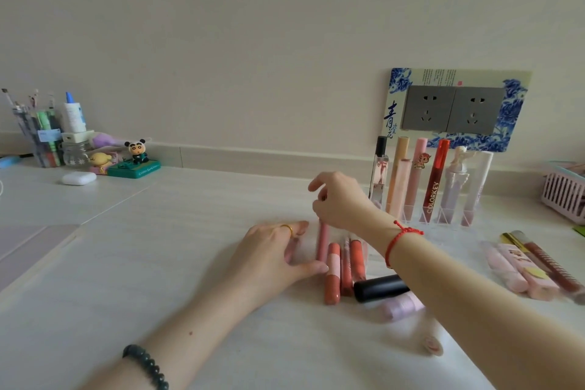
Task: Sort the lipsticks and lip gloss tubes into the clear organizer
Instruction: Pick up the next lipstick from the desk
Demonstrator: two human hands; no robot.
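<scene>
A clear organizer (443, 222) stands by the wall at the right, with several upright lip tubes in it, among them a red tube (436, 180). In front of me several coral and pink lip gloss tubes (333, 272) lie on the table beside a black lipstick (380, 287) and a lilac tube (400, 307). My right hand (340, 199) pinches the upper end of a pink tube (323, 239), lifted nearly upright. My left hand (278, 255) rests on the table left of the tubes, fingers loosely spread. More tubes (531, 266) lie at the right.
A socket plate (452, 109) with a blue floral frame hangs on the wall behind the organizer. A pink basket (562, 191) sits at the far right. A pen holder (41, 136), bottle, figurines (136, 155) and a white earbud case (78, 178) stand at the back left.
</scene>
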